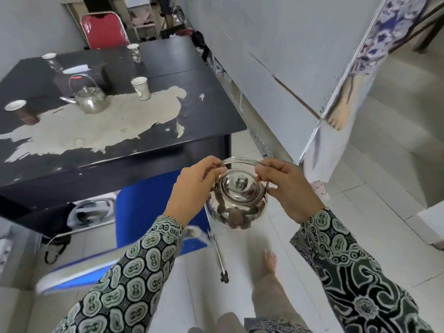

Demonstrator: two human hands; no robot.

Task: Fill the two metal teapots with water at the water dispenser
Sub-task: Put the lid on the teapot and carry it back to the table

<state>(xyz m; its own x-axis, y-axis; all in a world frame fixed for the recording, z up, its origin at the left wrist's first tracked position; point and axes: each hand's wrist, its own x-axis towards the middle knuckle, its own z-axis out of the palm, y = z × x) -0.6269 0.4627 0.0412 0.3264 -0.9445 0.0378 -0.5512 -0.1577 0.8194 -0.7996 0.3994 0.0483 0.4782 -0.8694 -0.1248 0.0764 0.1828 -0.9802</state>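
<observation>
A round, mirror-polished metal teapot [237, 200] hangs in the air over the pale tiled floor [360, 212], near the middle of the view, its domed lid with a small knob seated on top. Both hands hold its thin wire bail handle [240, 160], which arches over the lid. The left hand [194, 188] curls its fingers round the handle's left end, and the right hand [288, 186] pinches the right end, fingers bent close around the wire. Both sleeves are of patterned green and black cloth.

The second teapot [90, 99], of the same shiny, bulbous shape with a tall looped handle and a short spout pointing left, stands upright on the far left, on a black table [192, 92] whose dark coating has peeled away in a large, ragged pale patch. Around it stand 4 paper cups [141, 88], well apart from each other. A red padded chair [103, 30] stands behind the table's far edge. A blue, flat-sided thing [149, 207] sits under the table's near edge. A bare foot [270, 260] rests on the tiles below the held teapot.
</observation>
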